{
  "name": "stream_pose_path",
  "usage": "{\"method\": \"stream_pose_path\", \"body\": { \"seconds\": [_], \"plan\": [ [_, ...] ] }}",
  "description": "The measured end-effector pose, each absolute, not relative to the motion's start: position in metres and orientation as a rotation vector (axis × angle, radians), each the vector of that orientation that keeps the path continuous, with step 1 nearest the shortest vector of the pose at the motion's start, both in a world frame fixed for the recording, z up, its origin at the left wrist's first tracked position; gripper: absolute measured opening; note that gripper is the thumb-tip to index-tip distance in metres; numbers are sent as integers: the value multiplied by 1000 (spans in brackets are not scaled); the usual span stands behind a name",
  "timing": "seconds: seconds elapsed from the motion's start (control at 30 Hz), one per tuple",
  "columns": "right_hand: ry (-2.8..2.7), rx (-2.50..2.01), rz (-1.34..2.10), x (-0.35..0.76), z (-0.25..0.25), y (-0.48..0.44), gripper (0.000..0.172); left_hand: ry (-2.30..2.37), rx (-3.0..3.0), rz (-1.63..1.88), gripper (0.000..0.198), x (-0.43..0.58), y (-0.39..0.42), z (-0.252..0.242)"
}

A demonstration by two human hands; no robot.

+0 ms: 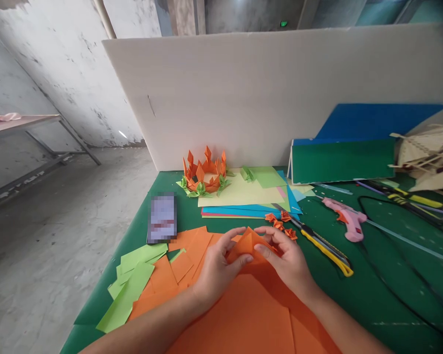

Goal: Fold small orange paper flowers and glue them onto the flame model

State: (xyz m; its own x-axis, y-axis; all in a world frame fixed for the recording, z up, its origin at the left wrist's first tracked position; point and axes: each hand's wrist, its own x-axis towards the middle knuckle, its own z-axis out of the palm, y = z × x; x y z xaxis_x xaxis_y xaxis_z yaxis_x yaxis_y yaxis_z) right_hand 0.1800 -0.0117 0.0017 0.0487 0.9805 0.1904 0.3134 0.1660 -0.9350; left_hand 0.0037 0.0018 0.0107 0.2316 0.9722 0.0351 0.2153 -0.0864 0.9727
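Both hands grip a partly folded piece of orange paper (pixel 249 244), its peak pointing away from me. My left hand (pixel 221 263) pinches its left side, thumb in front and fingers behind. On the other side, my right hand (pixel 286 258) holds the right edge the same way. Large orange sheets (pixel 239 314) lie below the hands. Small orange folded paper flowers (pixel 278 224) sit just beyond my right hand. A yellow utility knife (pixel 325 248) lies to the right of them.
An orange paper crown (pixel 203 172) with green leaves stands at the back, beside stacked coloured paper (pixel 243 194). A phone (pixel 162 219) and green strips (pixel 133 280) lie left. A pink glue gun (pixel 347 219) with a cable lies right. A white board (pixel 266 93) closes off the back.
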Motion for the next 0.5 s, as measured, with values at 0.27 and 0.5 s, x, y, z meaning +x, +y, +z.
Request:
{"method": "stream_pose_path", "body": {
  "seconds": [0.27, 0.5],
  "plan": [
    [-1617, -1286, 587, 178, 7, -15, 25, 1151, 1666, 876, 15, 3, 2, 13],
    [-1762, -1257, 509, 177, 10, -15, 25, 1110, 1727, 1002, 26, 3, 4, 12]
  ]
}}
